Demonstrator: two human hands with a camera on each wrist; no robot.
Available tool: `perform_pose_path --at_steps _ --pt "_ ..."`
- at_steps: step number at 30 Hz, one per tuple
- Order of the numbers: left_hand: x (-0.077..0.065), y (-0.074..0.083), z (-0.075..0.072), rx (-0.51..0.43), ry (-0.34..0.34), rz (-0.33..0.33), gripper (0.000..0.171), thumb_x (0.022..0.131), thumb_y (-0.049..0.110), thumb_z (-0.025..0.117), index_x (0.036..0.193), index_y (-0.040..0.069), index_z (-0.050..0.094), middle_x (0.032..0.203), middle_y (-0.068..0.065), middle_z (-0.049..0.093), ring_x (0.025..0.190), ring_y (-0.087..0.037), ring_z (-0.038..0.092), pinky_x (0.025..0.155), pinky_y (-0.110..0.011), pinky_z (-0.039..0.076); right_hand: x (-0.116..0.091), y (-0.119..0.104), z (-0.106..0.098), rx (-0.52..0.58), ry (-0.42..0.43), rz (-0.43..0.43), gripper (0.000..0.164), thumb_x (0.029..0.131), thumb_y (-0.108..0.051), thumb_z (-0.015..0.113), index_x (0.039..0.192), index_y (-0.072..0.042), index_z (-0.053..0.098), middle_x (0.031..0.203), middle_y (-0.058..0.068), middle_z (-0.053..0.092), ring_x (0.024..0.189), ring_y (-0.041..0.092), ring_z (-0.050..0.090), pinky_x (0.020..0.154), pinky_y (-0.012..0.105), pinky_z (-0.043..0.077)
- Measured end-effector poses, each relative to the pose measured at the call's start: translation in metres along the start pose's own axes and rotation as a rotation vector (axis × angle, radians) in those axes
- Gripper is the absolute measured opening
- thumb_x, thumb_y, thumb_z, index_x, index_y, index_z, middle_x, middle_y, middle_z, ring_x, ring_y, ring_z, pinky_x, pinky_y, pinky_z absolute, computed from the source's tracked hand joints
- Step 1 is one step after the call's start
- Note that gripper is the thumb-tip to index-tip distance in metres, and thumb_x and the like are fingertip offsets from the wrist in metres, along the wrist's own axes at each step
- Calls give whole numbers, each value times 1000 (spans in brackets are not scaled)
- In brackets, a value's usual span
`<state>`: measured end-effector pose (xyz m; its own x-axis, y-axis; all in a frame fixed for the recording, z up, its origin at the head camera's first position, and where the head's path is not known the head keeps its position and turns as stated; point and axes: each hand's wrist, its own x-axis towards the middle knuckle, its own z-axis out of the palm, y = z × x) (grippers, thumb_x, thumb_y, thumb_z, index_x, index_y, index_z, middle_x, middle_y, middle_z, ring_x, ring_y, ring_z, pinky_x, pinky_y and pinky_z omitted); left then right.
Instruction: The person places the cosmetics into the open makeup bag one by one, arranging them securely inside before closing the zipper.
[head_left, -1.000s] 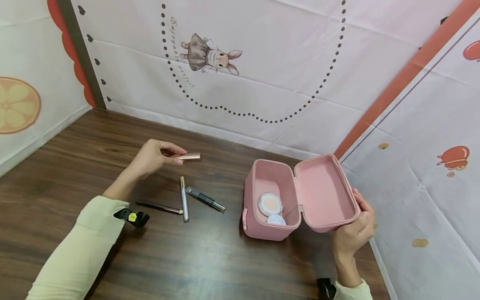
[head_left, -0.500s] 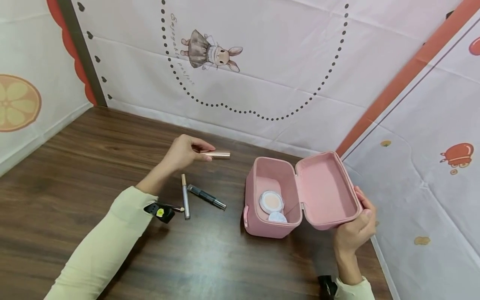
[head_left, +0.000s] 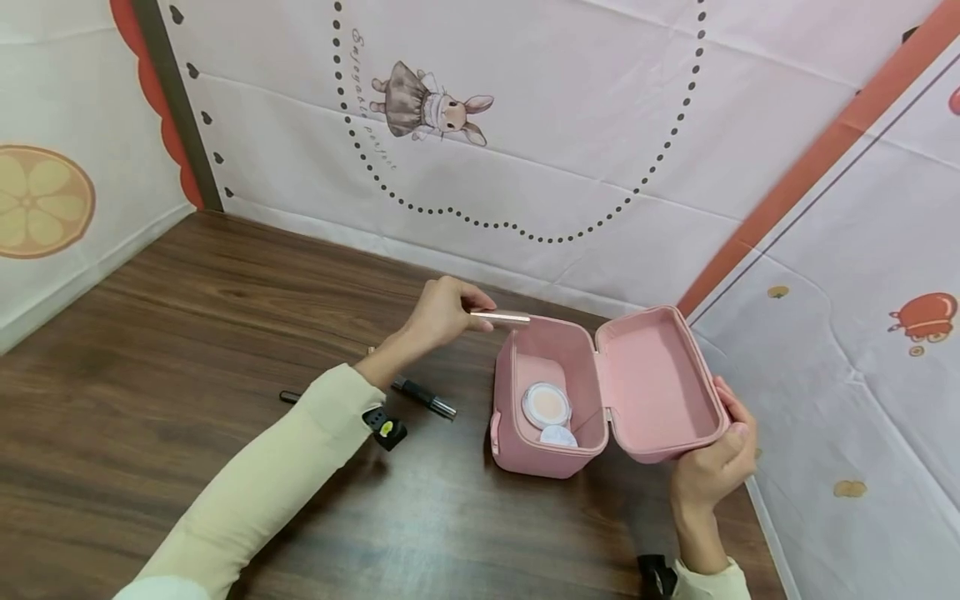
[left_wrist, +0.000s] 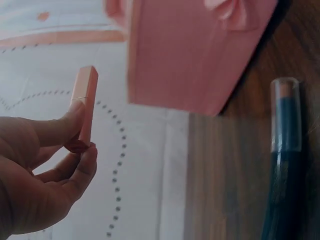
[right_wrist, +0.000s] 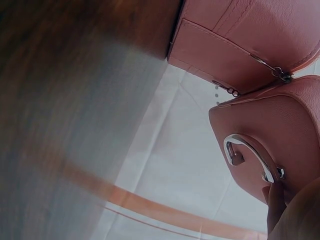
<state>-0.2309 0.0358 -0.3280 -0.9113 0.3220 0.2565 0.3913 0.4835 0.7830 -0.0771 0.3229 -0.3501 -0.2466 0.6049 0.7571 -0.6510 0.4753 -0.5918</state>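
My left hand pinches a rose-gold lipstick tube between thumb and fingers. In the head view the tube's far end overlaps the back left rim of a pink cosmetic case. The left wrist view shows the squared lipstick upright in the fingertips, beside the case wall. My right hand holds the outer edge of the case's opened lid. A round compact with a peach centre lies inside the case, a smaller pale round piece next to it.
A dark capped cosmetic tube lies on the wooden table, left of the case. My left forearm hides most of the other sticks. Printed cloth walls stand at the back and both sides.
My left hand has carried the lipstick rightward across the table to the case's back left rim. My right hand stays on the lid, and the compact lies as before.
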Motion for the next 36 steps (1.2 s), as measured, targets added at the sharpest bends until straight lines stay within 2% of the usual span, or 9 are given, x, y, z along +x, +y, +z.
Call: perform_pose_path --at_steps 7,14,17,21,28,32,35,36 --pt "7 7 23 17 24 28 25 70 20 85 92 9 77 82 1 72 68 -9 61 61 -23 48 1 -2 1 7 -4 -9 39 94 1 29 99 20 63 105 29 64 104 33 61 93 34 46" --pt "11 13 37 44 -1 84 23 71 10 84 91 5 76 81 -3 71 67 -11 61 60 -22 47 1 -3 1 -5 -4 -11 38 94 2 29 99 20 62 106 29 64 104 34 61 93 35 46" --pt "12 19 43 77 -9 89 22 72 7 82 93 4 76 86 -5 72 72 -13 63 63 -22 49 2 -3 2 -5 1 -10 38 94 2 29 99 20 63 105 29 64 104 33 62 93 35 46" --pt "14 25 51 140 -20 84 23 73 6 81 95 6 76 91 -5 72 85 -17 66 73 -27 51 1 -2 2 -6 3 -8 38 94 2 29 99 20 62 105 28 65 104 33 62 93 35 46" --pt "16 36 64 206 -20 73 22 76 3 77 98 7 76 97 -4 72 98 -20 64 87 -31 48 0 2 1 -40 -11 -26 38 95 2 29 99 19 63 105 28 65 103 34 62 93 35 45" --pt "14 45 72 283 -8 117 24 77 -3 69 97 6 76 99 -5 71 101 -20 63 88 -30 48 -1 9 -3 -34 -14 -22 39 95 1 28 100 18 63 106 27 65 104 35 61 93 35 46" --pt "13 50 77 284 -17 148 24 76 -4 69 96 6 76 99 -5 71 100 -20 64 87 -30 48 1 15 -7 -29 -17 -17 39 95 0 28 100 18 63 107 27 65 104 34 61 93 35 46" --pt "14 51 79 271 -31 140 23 77 -3 70 97 6 76 100 -6 71 100 -20 64 87 -30 48 1 16 -8 -29 -16 -18 39 95 0 28 100 18 63 107 27 65 104 34 61 93 35 46"
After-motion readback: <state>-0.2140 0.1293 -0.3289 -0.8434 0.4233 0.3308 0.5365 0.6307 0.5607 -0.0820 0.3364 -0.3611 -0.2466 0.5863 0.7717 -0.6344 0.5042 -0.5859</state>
